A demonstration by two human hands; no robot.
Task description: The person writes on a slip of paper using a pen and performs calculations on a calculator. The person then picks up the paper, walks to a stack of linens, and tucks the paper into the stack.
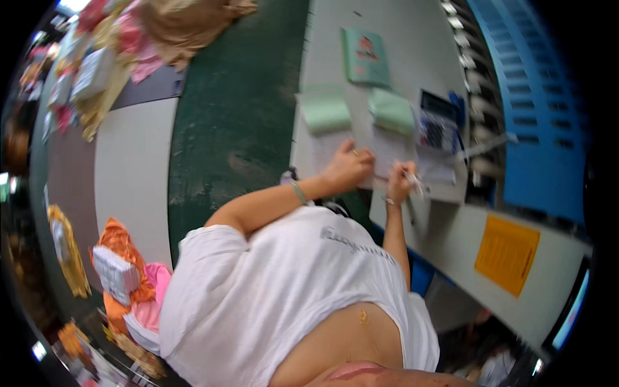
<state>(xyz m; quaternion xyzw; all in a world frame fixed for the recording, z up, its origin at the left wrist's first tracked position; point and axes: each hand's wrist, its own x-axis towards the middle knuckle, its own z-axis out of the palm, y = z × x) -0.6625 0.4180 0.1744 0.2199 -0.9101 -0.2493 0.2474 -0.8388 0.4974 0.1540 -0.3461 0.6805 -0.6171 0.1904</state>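
My left hand [352,162], with a ring and a green bangle at the wrist, is over the near part of an open notebook [333,145] on the grey table [329,58]. Its fingers are curled; blur hides whether they hold anything. Just to the right, my right hand [400,183] is closed around a slender whitish thing [414,180], too blurred to name surely. A thin reddish-brown strip shows between the hands. Beyond them lie two pale green folded covers or pages [326,112] with whitish sheets [390,150] below. A closed green notebook [366,57] lies farther off.
A desk calculator [437,123] stands right of the papers, near a blue object [457,107]. A blue slotted panel [537,121] rises at right. An orange sheet [508,255] lies on the side table. Leftward, another table holds cloth and white bundles [116,275].
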